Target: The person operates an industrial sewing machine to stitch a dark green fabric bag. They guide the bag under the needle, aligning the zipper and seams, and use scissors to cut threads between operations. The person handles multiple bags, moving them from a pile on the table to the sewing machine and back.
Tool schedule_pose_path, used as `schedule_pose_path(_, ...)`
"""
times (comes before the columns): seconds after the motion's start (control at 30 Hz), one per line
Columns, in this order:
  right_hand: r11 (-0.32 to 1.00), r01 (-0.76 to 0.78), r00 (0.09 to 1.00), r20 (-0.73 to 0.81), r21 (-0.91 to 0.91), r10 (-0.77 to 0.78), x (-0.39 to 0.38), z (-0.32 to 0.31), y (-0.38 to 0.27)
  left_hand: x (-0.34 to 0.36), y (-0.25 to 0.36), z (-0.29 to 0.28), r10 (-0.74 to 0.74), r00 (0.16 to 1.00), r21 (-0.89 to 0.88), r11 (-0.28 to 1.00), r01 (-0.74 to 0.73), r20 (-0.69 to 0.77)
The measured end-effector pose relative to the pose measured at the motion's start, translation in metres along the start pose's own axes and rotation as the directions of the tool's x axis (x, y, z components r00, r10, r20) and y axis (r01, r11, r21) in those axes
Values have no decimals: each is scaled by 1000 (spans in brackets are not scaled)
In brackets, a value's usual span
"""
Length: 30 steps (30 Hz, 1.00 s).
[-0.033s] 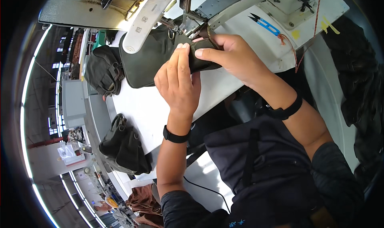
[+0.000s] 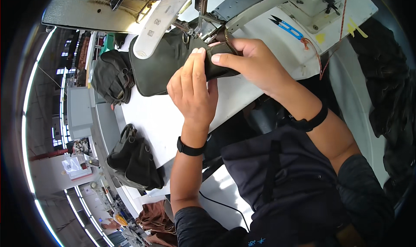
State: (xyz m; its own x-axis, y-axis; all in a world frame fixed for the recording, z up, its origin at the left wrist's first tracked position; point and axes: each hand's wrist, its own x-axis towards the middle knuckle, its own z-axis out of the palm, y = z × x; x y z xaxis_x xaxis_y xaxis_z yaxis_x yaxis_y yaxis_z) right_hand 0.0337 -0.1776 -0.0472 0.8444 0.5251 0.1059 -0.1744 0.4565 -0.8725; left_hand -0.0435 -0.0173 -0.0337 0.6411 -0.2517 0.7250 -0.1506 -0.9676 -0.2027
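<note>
A dark green bag (image 2: 158, 65) with a rounded edge lies under the head of a sewing machine (image 2: 201, 28). My left hand (image 2: 193, 88) is closed on its near edge, fingers together on top and the thumb partly hidden at the side. Close beside it, my right hand (image 2: 249, 62) pinches the bag's right end. That thumb presses on top, while the other fingers go out of sight behind the material. A brass-toothed zipper (image 2: 229, 42) curves along the edge by my right hand. The needle area is too small to make out.
Blue thread snips (image 2: 288, 28) lie on the white table (image 2: 147, 125) at the right, with a reddish cord (image 2: 321, 62) hanging near them. Two more dark green bags (image 2: 112, 75) (image 2: 134, 160) sit along the left. Dark material (image 2: 385, 95) hangs at far right.
</note>
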Motion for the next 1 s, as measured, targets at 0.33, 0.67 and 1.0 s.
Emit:
schedule_pose_path(0.33,991,-91,996,-18,-96,89,-3,5,-23,8,0,-10,-80,996,-152,985,85,36)
schedule_pose_path(0.67,983,-149,985,70,-106,157,14,-3,-32,16,-11,-6,-59,998,-147,987,63,28)
schedule_pose_path(1.0,986,-153,988,15,-71,154,21,2,-35,23,-18,-14,-49,994,-135,989,62,98)
